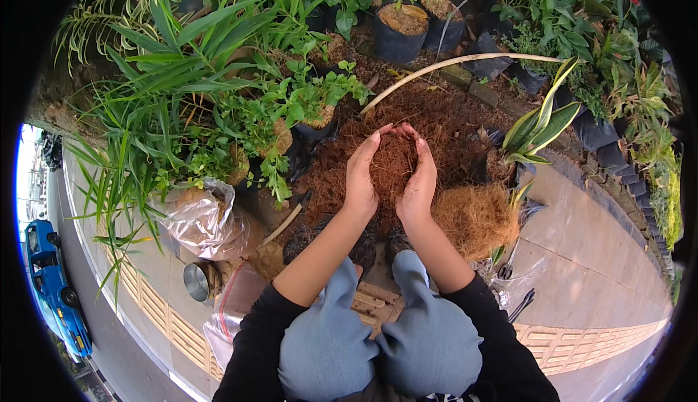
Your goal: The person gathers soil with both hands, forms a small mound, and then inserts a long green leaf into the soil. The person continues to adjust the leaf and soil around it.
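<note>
My left hand (362,174) and my right hand (419,177) cup a clump of reddish-brown coir potting mix (393,164) from both sides, fingertips nearly meeting at its far end. Bits of mix stick to my fingers and palms. Beneath and around them spreads a heap of the same loose mix (452,123); whether the clump is lifted off it, I cannot tell. To the right of my right hand lies a wad of lighter coconut fibre (480,219). Beyond that wad stands a snake plant (537,123) with yellow-edged leaves. A pale curved strip (452,63) arches over the heap's far side.
Leafy plants (207,85) crowd the left, and black polybag pots (401,33) line the back. At left are a clear plastic bag (204,222), a metal can (200,282) and a woven sack (232,309). Scissors (506,271) lie at right on the pavement (578,271). A blue vehicle (54,287) is on the road.
</note>
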### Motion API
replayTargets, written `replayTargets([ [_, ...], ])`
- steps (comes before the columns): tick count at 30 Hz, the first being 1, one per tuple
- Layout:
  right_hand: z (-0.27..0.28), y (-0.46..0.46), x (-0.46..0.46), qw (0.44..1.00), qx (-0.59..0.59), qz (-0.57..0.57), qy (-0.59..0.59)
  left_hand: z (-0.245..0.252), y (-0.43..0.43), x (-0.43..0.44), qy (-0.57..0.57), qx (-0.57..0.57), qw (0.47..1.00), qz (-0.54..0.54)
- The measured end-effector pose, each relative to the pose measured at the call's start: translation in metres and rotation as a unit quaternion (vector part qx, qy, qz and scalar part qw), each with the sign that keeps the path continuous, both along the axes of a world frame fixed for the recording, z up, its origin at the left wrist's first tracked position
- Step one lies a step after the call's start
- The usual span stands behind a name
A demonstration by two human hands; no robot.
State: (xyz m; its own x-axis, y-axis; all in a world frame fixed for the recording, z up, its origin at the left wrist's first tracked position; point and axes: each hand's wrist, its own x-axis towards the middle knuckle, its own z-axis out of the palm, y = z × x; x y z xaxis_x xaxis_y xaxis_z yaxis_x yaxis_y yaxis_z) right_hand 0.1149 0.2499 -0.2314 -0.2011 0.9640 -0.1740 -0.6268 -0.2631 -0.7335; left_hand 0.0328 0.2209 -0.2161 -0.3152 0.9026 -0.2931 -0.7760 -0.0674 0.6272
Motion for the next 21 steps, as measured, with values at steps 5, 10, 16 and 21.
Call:
replayTargets([
  [5,0.006,0.001,0.003,0.999,-0.052,-0.007,0.007,0.009,-0.006,0.003,0.185,-0.004,0.983,0.012],
  [10,0.011,-0.007,-0.005,0.984,0.086,-0.042,-0.15,0.012,-0.002,0.012,0.243,-0.034,0.965,0.093],
  [16,0.016,-0.011,-0.013,0.962,0.152,-0.045,-0.221,0.016,0.002,0.016,0.332,-0.039,0.925,0.179],
  [21,0.016,-0.003,-0.017,0.97,0.129,-0.013,-0.204,0.014,0.005,0.01,0.328,-0.021,0.929,0.167],
])
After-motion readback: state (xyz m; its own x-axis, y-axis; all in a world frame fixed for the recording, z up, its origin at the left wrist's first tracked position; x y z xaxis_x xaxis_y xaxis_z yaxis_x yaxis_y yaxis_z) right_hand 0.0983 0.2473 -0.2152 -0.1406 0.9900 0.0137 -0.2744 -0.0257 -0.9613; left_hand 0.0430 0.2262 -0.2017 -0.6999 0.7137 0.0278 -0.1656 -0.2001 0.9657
